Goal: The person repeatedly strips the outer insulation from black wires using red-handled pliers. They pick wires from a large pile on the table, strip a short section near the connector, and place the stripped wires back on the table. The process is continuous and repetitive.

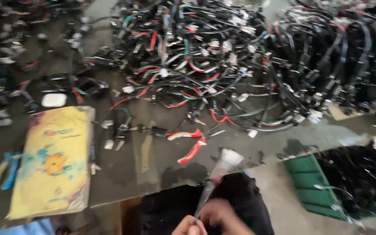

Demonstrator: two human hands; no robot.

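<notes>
Hands: I see two hands low in the frame, at the bottom edge, close together over a dark lap. Which is which is partly a guess from position.
Left hand (pixel 189 226): fingers curled shut around the lower end of a thin cable; only the knuckles show.
Right hand (pixel 225 216): lies just beside the left one, touching or nearly touching the same cable. I cannot tell whether it grips, the view is blurred.
Cable (pixel 209 188): runs up and to the right from the hands, tilted, ending in a white plug (pixel 228 157) that hangs at the edge of the table (pixel 153 169).
Red wire (pixel 191 146): a red and white piece lies on the table just left of the plug, apart from it.
Pile (pixel 223 61): a big tangle of black, red, green and white wires covers the far half of the table, well apart from the hands.
Yellow bag (pixel 53 163): flat on the table at the left, with blue and yellow tools (pixel 5 170) beside it.
Green crate (pixel 310 187): sits on the floor to the right, holding more dark wires.
</notes>
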